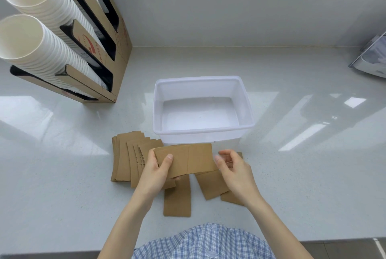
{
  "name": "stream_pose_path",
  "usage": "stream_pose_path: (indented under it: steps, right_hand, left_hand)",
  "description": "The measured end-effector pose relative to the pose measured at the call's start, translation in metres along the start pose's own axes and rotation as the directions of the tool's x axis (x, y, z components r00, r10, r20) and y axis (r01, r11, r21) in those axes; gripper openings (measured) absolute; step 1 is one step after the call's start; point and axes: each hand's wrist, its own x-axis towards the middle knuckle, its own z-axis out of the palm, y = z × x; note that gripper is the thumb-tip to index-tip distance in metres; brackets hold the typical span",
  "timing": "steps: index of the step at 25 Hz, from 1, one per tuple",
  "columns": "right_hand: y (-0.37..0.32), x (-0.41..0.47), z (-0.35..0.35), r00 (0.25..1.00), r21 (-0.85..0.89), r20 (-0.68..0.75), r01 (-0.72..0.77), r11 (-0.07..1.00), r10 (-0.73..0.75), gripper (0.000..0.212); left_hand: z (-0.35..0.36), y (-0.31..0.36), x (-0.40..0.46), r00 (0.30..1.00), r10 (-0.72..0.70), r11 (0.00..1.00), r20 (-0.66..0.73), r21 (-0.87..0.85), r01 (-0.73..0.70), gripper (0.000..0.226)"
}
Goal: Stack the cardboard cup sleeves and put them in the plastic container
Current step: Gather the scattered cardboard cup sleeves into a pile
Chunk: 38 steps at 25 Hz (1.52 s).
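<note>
A translucent white plastic container (pixel 244 99) stands on the counter with nothing in it. My left hand (pixel 155 172) grips a flat brown cardboard sleeve (pixel 194 160) by its left end, held just in front of the container. At the sleeve's right end hovers my right hand (pixel 234 172), fingers apart and blurred, holding nothing. A fanned pile of sleeves (pixel 125 158) lies to the left of my left hand. Three loose sleeves lie below my hands: one (pixel 177 200) in the middle, one (pixel 211 185) tilted, one (pixel 230 198) partly under my right wrist.
A cardboard dispenser (pixel 117 49) with two long stacks of white paper cups (pixel 43 35) stands at the back left. A shiny wrapped object (pixel 371 58) sits at the far right edge. The counter's front edge (pixel 62 253) runs just below my forearms.
</note>
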Motion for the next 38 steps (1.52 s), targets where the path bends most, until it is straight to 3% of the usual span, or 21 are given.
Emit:
stream_pose_path:
  steps: [2,4,13,16,20,26,33,38]
  right_hand:
    - [0.01,-0.006,-0.001,0.996,-0.338,0.087,0.016,0.941,0.015,0.051]
    - [0.016,-0.012,0.001,0.989,-0.485,0.141,0.032,0.874,0.042,0.064]
    - [0.016,-0.014,0.015,0.995,-0.568,0.089,0.014,0.823,0.045,0.061]
    - [0.016,-0.017,0.013,0.995,-0.432,0.104,0.044,0.901,0.002,0.043]
    - [0.014,-0.015,-0.003,0.999,-0.02,0.027,-0.04,0.999,0.041,0.024]
    - [0.023,-0.001,-0.032,0.975,0.45,-0.119,-0.116,0.885,0.188,0.017]
    - [0.008,0.002,-0.044,0.979,0.667,-0.05,-0.114,0.736,0.197,0.017]
    - [-0.007,0.0,-0.021,0.993,0.532,-0.034,-0.077,0.843,0.113,0.019]
  left_hand:
    - [-0.006,0.0,0.003,0.999,0.011,1.0,-0.041,-0.011,-0.011,0.015]
    - [-0.012,-0.001,0.005,0.997,0.016,1.0,-0.078,-0.018,-0.017,0.018]
    - [-0.02,-0.005,0.008,0.993,0.013,0.999,-0.115,-0.043,-0.018,0.018]
    - [-0.02,-0.004,0.008,0.993,0.012,0.999,-0.114,-0.042,-0.017,0.016]
    - [-0.022,-0.003,0.007,0.993,0.008,0.999,-0.115,-0.033,-0.012,0.016]
    - [-0.023,-0.002,0.007,0.994,0.005,1.0,-0.112,-0.027,-0.008,0.018]
    - [-0.019,0.0,0.006,0.997,-0.01,1.0,-0.07,-0.028,0.008,0.016]
    - [-0.008,0.005,-0.003,0.997,-0.05,0.997,0.059,-0.064,0.053,0.008]
